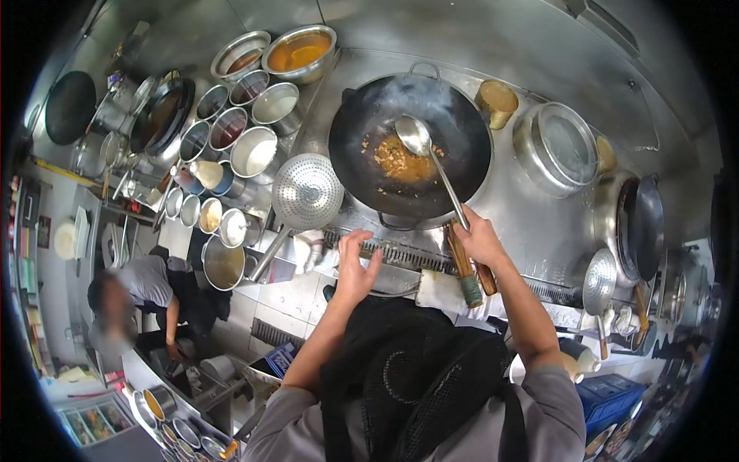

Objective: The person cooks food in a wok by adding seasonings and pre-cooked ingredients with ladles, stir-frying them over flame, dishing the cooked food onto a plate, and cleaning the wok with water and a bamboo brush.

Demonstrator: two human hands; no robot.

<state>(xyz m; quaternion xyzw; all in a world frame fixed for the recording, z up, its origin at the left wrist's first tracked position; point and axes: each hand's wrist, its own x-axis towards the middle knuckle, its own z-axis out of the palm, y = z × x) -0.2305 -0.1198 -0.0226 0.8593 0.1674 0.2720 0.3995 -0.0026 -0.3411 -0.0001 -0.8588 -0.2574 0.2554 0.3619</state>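
A black wok (354,154) stands on the steel stove with browned bits and oil (400,162) in its bottom and smoke rising at the back. My right hand (477,239) is wrapped round the handle of a metal ladle (413,135), whose bowl hangs over the wok. Beneath that hand, wooden handles (462,269) and a white cloth (441,291) lie at the stove's front edge. My left hand (356,266) is raised in front of the wok, fingers apart and empty. A perforated strainer (308,191) rests to the left of the wok.
Steel bowls and seasoning pots (254,152) crowd the left side. Beyond the wok's right side are a brown container (496,100), a stack of steel pans (566,146) and a second strainer (600,281). Another person (146,285) bends at the lower left.
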